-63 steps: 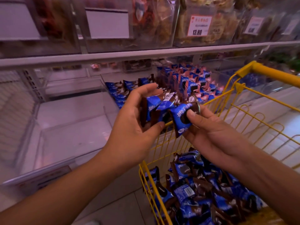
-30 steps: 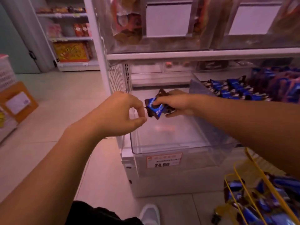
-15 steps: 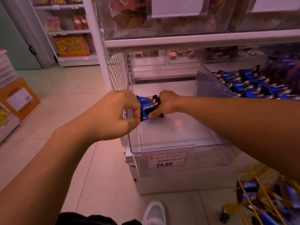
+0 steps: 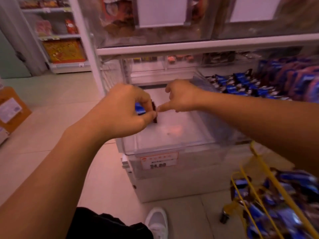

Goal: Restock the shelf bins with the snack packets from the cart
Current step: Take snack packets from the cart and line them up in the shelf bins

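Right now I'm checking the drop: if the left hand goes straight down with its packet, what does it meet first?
Probably the bare floor of the clear bin; the left hand pinches the packet above its left edge, depth unclear.

Dim pinkish light, motion blur, wide-angle distortion

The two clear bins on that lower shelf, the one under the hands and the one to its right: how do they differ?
The near bin looks empty; the right bin holds rows of blue packets. The near bin carries a price tag; none shows on the right bin. Both are clear plastic.
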### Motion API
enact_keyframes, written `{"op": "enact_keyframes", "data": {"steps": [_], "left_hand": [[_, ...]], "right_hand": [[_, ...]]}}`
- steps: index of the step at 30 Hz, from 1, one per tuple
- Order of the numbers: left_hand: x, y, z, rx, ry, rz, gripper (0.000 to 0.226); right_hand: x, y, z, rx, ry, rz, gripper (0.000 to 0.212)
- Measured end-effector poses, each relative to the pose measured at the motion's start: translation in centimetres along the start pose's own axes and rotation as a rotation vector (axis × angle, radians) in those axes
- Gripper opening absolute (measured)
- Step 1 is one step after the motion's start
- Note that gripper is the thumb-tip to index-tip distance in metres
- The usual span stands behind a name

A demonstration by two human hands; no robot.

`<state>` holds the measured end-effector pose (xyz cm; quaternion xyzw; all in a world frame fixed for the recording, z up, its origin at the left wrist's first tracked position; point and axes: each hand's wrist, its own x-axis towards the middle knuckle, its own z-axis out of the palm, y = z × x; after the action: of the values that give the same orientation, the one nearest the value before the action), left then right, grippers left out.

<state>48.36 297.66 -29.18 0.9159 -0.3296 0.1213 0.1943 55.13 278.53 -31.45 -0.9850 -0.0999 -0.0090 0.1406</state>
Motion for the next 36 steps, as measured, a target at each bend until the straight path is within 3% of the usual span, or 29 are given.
{"op": "enact_keyframes", "data": {"steps": [3, 5, 7, 9, 11, 13, 16, 20, 24, 27, 30, 36], "left_hand": [[1.0, 5.7, 1.8, -0.028, 0.188, 0.245, 0.018], [1.7, 10.0, 4.4, -0.085, 0.173, 0.407, 0.017], [2.4, 14.4, 7.6, -0.100, 0.072, 0.562, 0.015], [3.6, 18.9, 11.3, -0.061, -0.124, 0.670, 0.016], [5.1, 23.1, 15.3, 0.095, -0.390, 0.660, 0.029], [6.5, 26.1, 19.8, 0.280, -0.667, 0.535, 0.050], [8.4, 28.2, 25.3, 0.361, -0.969, 0.320, 0.086], [10.3, 28.6, 28.3, 0.334, -1.000, 0.296, 0.091], [9.9, 28.6, 29.8, 0.330, -1.033, 0.299, 0.075], [9.6, 28.4, 30.7, 0.319, -1.068, 0.255, 0.072], [9.6, 28.3, 31.2, 0.262, -1.061, 0.241, 0.058], [9.8, 27.9, 32.0, 0.285, -1.026, 0.234, 0.024]], "right_hand": [[-9.6, 4.0, -5.1, -0.130, 0.358, -0.233, 0.030], [-16.9, 8.2, -6.9, -0.160, 0.470, -0.214, 0.036], [-22.9, 12.8, -6.8, -0.143, 0.316, -0.088, 0.040], [-27.2, 17.7, -5.9, -0.236, -0.104, 0.118, 0.027], [-30.2, 21.3, -4.6, -0.322, -0.522, 0.407, 0.038], [-32.1, 23.3, -3.4, -0.370, -0.766, 0.578, 0.061], [-32.7, 24.0, -1.7, -0.375, -0.875, 0.565, 0.071], [-32.4, 23.2, 1.0, -0.447, -1.048, 0.418, 0.074], [-31.3, 25.6, -1.2, -0.586, -0.965, 0.489, 0.076], [-30.5, 29.7, -2.9, -0.516, -0.921, 0.608, 0.087], [-30.9, 32.2, -1.5, -0.431, -0.964, 0.605, 0.099], [-30.8, 33.1, 2.0, -0.459, -1.086, 0.580, 0.089]]}}
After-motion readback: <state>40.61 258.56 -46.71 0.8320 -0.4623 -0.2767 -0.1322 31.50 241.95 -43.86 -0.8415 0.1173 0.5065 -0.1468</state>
